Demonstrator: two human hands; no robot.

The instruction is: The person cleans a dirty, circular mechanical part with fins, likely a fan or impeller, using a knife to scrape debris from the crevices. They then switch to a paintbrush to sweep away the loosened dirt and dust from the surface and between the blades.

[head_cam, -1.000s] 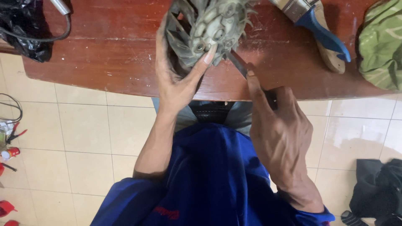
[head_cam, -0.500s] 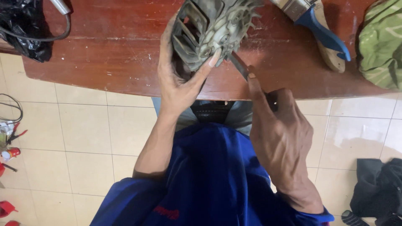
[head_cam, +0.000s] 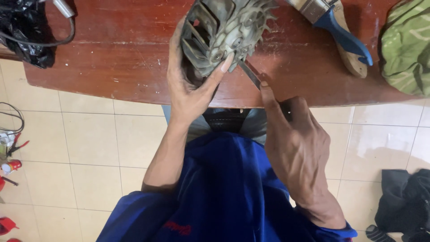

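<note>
1. The left hand [head_cam: 190, 92] is clamped around a grimy grey finned metal casting [head_cam: 224, 31], thumb up the left side and a fingertip pressed on its lower face, holding it tilted at the near edge of the wooden table [head_cam: 121, 58].
2. The right hand [head_cam: 295, 148] is closed on a thin flat metal blade [head_cam: 250, 74], forefinger laid along its back; the tip of the blade meets the lower right edge of the casting, just beside the left fingertip.
3. The two hands are apart, joined only through blade and casting.
4. As for progress, the casting looks dirty all over, with grey crust on the fins and slots, so the scraping appears far from finished; no cleaned patch can be picked out.
5. A paintbrush [head_cam: 333, 27] with a blue and wooden handle lies on the table to the right, apart from the hands, and a green cloth [head_cam: 405, 49] sits at the far right edge.
6. A black bag [head_cam: 22, 31] with a cable lies at the table's left end.
7. On the tiled floor [head_cam: 89, 148], small red tools [head_cam: 11, 166] lie to the left and dark cloth [head_cam: 405, 201] to the right.
8. The top of the casting is cut off by the frame, the blade's handle is hidden in the right fist, and what the tip is actually lifting cannot be made out.
</note>
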